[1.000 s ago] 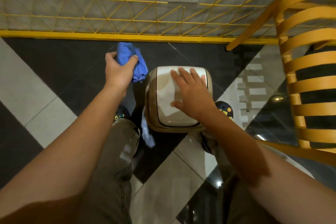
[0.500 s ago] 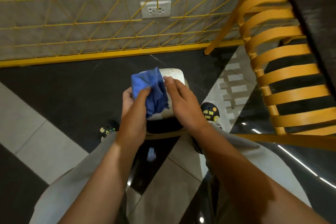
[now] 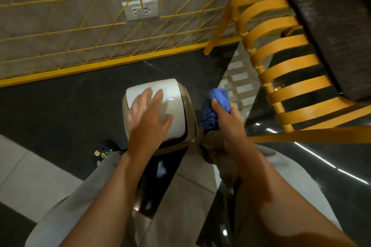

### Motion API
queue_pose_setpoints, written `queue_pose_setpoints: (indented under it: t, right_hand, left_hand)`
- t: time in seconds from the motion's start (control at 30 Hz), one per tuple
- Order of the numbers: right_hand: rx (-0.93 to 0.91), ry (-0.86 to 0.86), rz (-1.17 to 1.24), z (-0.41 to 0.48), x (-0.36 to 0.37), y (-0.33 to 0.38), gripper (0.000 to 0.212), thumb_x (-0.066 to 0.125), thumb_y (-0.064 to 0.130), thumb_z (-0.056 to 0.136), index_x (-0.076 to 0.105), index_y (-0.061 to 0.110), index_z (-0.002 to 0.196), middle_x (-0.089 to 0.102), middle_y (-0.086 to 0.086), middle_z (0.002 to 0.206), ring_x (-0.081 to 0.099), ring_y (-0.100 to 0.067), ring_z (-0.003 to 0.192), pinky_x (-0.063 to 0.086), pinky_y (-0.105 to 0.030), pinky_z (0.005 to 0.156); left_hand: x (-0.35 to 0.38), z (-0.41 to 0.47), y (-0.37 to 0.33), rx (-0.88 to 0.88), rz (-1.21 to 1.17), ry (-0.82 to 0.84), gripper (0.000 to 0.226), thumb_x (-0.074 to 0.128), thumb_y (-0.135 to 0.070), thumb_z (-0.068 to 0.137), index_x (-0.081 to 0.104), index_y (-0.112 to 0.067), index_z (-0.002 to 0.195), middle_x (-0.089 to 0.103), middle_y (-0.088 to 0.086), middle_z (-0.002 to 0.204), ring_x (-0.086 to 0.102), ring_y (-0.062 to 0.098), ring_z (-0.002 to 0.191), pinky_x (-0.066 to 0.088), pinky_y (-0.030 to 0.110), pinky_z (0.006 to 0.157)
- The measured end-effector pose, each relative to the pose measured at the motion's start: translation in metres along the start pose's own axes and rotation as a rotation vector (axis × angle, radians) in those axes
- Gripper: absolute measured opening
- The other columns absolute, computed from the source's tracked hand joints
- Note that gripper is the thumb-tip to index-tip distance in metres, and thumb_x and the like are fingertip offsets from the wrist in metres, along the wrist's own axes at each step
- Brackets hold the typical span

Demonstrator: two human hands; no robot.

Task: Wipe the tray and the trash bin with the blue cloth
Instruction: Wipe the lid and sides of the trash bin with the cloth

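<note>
The crumpled blue cloth (image 3: pixel 215 106) is clamped in the right hand (image 3: pixel 228 124), held just beside the right flank of the beige plastic trash bin with its white lid (image 3: pixel 176 106) — the bin lies to that hand's left, between the person's feet. The left hand (image 3: pixel 149 120) rests flat and spread on the lid, gripping nothing — so the right-side wall looks the likeliest surface to wipe next

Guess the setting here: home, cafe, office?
Probably a cafe or similar public seating area, not certain. Cues: a yellow slatted chair on a glossy black-and-white tiled floor, a decorative yellow wire grid over the wall, and a small trash bin.
</note>
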State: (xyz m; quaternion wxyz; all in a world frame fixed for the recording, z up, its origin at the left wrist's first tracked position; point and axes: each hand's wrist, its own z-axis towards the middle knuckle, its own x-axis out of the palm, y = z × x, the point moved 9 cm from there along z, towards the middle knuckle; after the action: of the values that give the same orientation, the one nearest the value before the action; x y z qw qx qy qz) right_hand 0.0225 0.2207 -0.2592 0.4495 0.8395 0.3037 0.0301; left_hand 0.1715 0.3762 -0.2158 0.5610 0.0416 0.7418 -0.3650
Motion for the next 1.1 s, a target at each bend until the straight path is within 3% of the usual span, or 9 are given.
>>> queue_pose_setpoints:
  t: [0.1,0.2,0.23,0.3,0.37,0.53,0.67,0.9,1.1]
  right_hand:
    - [-0.152,0.026,-0.204,0.010,0.008,0.016,0.030,0.059,0.030,0.089,0.056,0.014,0.114,0.063,-0.008,0.102,0.061,-0.020,0.097,0.051,-0.034,0.088]
    - [-0.466,0.126,-0.428,0.017,0.044,0.049,0.032,0.062,0.021,0.087,0.060,0.002,0.112,0.062,-0.022,0.106,0.058,-0.015,0.088,0.042,-0.007,0.080]
    - [-0.520,0.155,-0.505,0.021,0.056,0.057,0.035,0.062,0.021,0.087,0.059,0.004,0.118,0.058,-0.022,0.113,0.057,-0.015,0.093,0.037,-0.003,0.080]
    - [-0.551,0.191,-0.626,0.032,0.073,0.067,0.043,0.061,0.023,0.087,0.054,0.010,0.127,0.052,-0.018,0.124,0.053,-0.024,0.109,0.036,-0.017,0.095]
    - [-0.554,0.223,-0.696,0.041,0.082,0.070,0.041,0.061,0.023,0.087,0.055,0.012,0.126,0.052,-0.016,0.125,0.053,-0.028,0.113,0.036,-0.027,0.098]
    - [-0.354,0.182,-0.538,0.046,0.065,0.045,0.032,0.058,0.019,0.089,0.058,0.004,0.118,0.057,-0.018,0.117,0.057,-0.028,0.105,0.037,-0.015,0.074]
    - [-0.160,0.176,-0.485,0.052,0.059,0.028,0.032,0.055,0.023,0.091,0.057,0.005,0.117,0.064,-0.017,0.115,0.059,-0.030,0.107,0.047,-0.037,0.094]
    - [-0.317,0.141,-0.502,0.038,0.067,0.045,0.025,0.059,0.023,0.088,0.062,0.003,0.103,0.067,-0.016,0.098,0.059,-0.022,0.084,0.044,-0.029,0.071]
    - [-0.117,0.154,-0.579,0.056,0.059,0.019,0.033,0.053,0.026,0.091,0.058,0.003,0.114,0.065,-0.019,0.111,0.060,-0.032,0.105,0.045,-0.036,0.090]
  left_hand:
    - [0.010,0.007,0.007,0.066,0.189,0.078,0.088,0.073,-0.048,0.070,0.031,-0.021,0.143,0.024,0.011,0.152,0.022,0.035,0.138,0.020,0.052,0.109]
    - [0.016,0.016,0.012,0.096,0.272,0.119,0.098,0.076,-0.049,0.065,0.028,-0.018,0.144,0.020,0.013,0.154,0.020,0.039,0.139,0.016,0.054,0.110]
    - [0.018,0.019,0.014,0.098,0.280,0.138,0.098,0.076,-0.048,0.065,0.027,-0.017,0.145,0.019,0.013,0.154,0.020,0.038,0.139,0.016,0.053,0.111]
    - [0.022,0.024,0.019,0.096,0.268,0.165,0.097,0.076,-0.046,0.067,0.027,-0.015,0.144,0.022,0.013,0.153,0.024,0.038,0.138,0.018,0.053,0.110]
    - [0.025,0.028,0.022,0.092,0.258,0.167,0.095,0.076,-0.045,0.067,0.030,-0.014,0.144,0.028,0.013,0.151,0.026,0.038,0.137,0.020,0.053,0.111]
    - [0.025,0.027,0.022,0.075,0.236,0.171,0.094,0.076,-0.042,0.069,0.027,-0.015,0.145,0.026,0.011,0.152,0.022,0.037,0.138,0.016,0.046,0.112]
    - [0.026,0.026,0.020,0.070,0.230,0.176,0.093,0.073,-0.041,0.073,0.022,-0.015,0.146,0.023,0.011,0.153,0.017,0.036,0.140,0.014,0.046,0.114]
    - [0.028,0.027,0.020,0.059,0.242,0.171,0.093,0.073,-0.043,0.072,0.023,-0.017,0.146,0.023,0.010,0.153,0.018,0.036,0.140,0.015,0.047,0.115]
    - [0.025,0.025,0.019,0.071,0.219,0.144,0.094,0.076,-0.041,0.070,0.026,-0.018,0.145,0.028,0.009,0.151,0.021,0.036,0.138,0.019,0.049,0.113]
